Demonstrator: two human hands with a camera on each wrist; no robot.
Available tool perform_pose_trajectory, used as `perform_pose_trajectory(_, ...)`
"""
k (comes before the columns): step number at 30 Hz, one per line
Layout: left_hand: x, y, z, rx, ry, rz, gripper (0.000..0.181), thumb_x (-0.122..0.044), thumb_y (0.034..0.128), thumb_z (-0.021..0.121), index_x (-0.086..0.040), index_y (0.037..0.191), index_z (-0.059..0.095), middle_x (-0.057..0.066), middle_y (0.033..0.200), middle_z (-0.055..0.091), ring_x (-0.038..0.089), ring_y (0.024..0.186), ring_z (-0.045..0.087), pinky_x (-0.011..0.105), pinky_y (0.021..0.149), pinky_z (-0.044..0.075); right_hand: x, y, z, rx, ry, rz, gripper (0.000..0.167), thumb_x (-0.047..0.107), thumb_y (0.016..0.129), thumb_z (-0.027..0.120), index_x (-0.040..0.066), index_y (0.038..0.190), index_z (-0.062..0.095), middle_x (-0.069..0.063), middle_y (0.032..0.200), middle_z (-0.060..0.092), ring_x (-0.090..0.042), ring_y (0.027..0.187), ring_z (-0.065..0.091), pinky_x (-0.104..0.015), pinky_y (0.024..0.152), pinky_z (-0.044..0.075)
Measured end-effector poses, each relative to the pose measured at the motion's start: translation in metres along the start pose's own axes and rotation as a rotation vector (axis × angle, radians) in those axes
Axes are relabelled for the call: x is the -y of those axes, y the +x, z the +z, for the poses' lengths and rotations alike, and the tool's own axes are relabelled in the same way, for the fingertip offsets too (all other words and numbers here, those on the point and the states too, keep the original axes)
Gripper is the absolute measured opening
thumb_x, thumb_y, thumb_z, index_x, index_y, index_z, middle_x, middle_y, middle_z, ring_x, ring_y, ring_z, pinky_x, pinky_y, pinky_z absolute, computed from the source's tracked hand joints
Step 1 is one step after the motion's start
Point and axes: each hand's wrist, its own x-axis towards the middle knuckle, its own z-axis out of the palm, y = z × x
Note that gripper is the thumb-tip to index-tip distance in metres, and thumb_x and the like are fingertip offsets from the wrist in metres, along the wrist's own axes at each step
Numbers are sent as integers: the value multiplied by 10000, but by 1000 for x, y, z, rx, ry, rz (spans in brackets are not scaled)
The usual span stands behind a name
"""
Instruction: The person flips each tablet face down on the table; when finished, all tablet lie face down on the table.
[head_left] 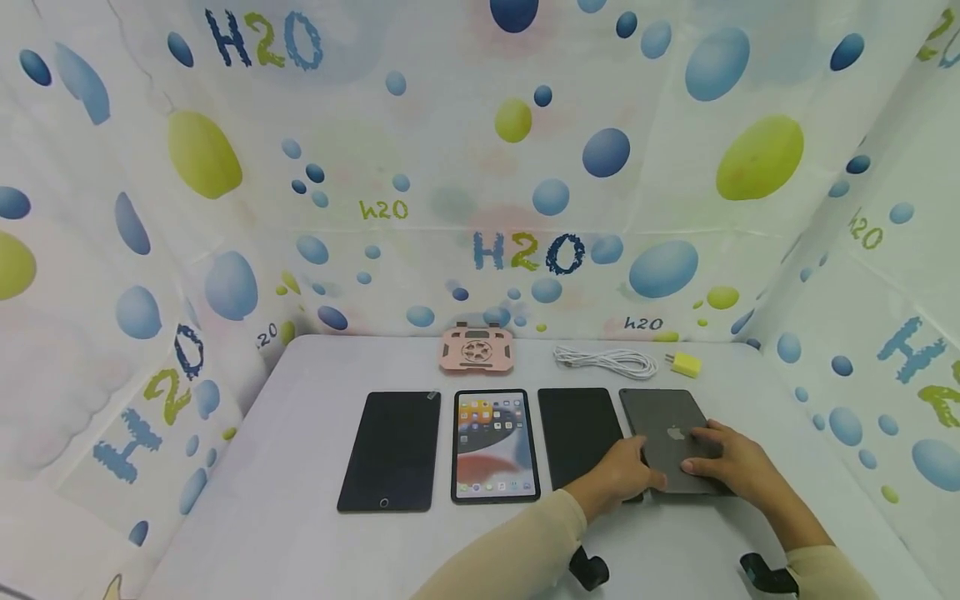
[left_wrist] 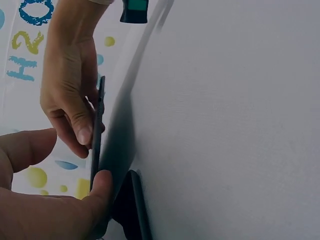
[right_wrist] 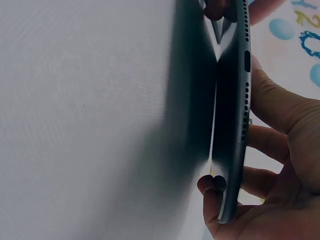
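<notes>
A grey tablet (head_left: 660, 417) with an apple logo lies back side up at the right of the row. My left hand (head_left: 621, 473) holds its left side, and my right hand (head_left: 738, 462) grips the right side, thumb on top. In the right wrist view, the tablet (right_wrist: 242, 110) is seen edge-on, raised off the table at this edge, with fingertips of my right hand (right_wrist: 295, 150) under it. The left wrist view shows the tablet (left_wrist: 97, 140) between my left hand (left_wrist: 55, 212) and my right hand (left_wrist: 72, 85).
Left of it lie a black tablet (head_left: 577, 425), a tablet with a lit screen (head_left: 495, 450) and another dark tablet (head_left: 390, 450). Behind them are a pink stand (head_left: 476, 350), a coiled white cable (head_left: 615, 360) and a yellow plug (head_left: 686, 364). A patterned curtain (head_left: 450, 125) surrounds the table.
</notes>
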Motion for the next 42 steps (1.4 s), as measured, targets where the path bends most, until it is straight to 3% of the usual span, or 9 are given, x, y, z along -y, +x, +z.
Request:
perform_pose_trajectory(7, -4, -6, -3, 50, -20, 25, 670, -34, 843, 772, -125, 1463, 537, 74, 1478, 548, 294, 1393, 484, 491, 1115, 432, -6, 4, 2, 20, -6, 19, 923, 539, 825, 790, -92, 1426, 487, -464, 1504, 246, -683, 1342, 261, -780, 1031, 298)
perform_pose_trajectory(10, -4, -6, -4, 93, -59, 23, 694, -20, 848, 770, -151, 1481, 519, 99, 1493, 530, 297, 1289, 579, 494, 1096, 451, -8, 4, 2, 29, -4, 24, 934, 549, 823, 788, -95, 1428, 485, -462, 1507, 240, -681, 1347, 255, -777, 1037, 295)
perform_pose_trajectory(14, -4, -5, -7, 230, -198, 1, 755, 32, 870, 743, -207, 1528, 459, 215, 1518, 453, 331, 1144, 662, 492, 1042, 502, -8, 5, 1, 37, -32, 18, 905, 533, 833, 786, -94, 1419, 497, -466, 1488, 263, -683, 1334, 275, -773, 1028, 313)
perform_pose_trajectory(17, -5, -4, -10, 325, -286, -23, 784, 58, 892, 713, -249, 1552, 423, 263, 1548, 380, 367, 1203, 629, 511, 1035, 505, -9, 6, 1, 33, -71, 0, 866, 511, 841, 786, -86, 1406, 514, -471, 1460, 304, -710, 1298, 301, -787, 988, 343)
perform_pose_trajectory(23, -2, -2, -15, 367, -302, -34, 758, 12, 919, 709, -273, 1557, 415, 233, 1589, 343, 355, 1259, 588, 575, 1025, 493, -7, 4, 4, 9, -121, -21, 803, 476, 856, 783, -64, 1396, 535, -468, 1428, 358, -743, 1246, 338, -800, 932, 374)
perform_pose_trajectory(28, 6, -8, -26, 347, -338, -3, 692, -15, 931, 711, -260, 1528, 459, 198, 1560, 403, 310, 1274, 587, 509, 1052, 493, -6, 6, 7, -7, -114, -30, 804, 489, 860, 777, -42, 1412, 534, -449, 1444, 359, -729, 1258, 342, -803, 936, 370)
perform_pose_trajectory(31, 12, -18, -39, 297, -365, 42, 653, -33, 940, 705, -220, 1521, 471, 174, 1487, 494, 269, 1195, 637, 463, 1024, 523, -8, 6, 10, -14, -117, -29, 815, 506, 860, 769, -30, 1424, 527, -439, 1455, 356, -722, 1266, 339, -803, 940, 366)
perform_pose_trajectory(37, 23, -41, -79, 119, -362, 130, 597, -126, 985, 648, -50, 1533, 422, 197, 1363, 598, 284, 1209, 623, 399, 952, 565, -11, 2, 12, -24, -117, -35, 805, 510, 864, 761, -15, 1429, 529, -437, 1452, 361, -725, 1263, 339, -807, 924, 371)
perform_pose_trajectory(42, 27, -53, -114, -46, -250, 101, 625, -225, 989, 638, -75, 1549, 404, 164, 1389, 588, 331, 1205, 627, 478, 1027, 509, -16, -2, 12, -28, -124, -37, 792, 522, 877, 744, -1, 1434, 531, -428, 1458, 362, -733, 1257, 336, -824, 896, 368)
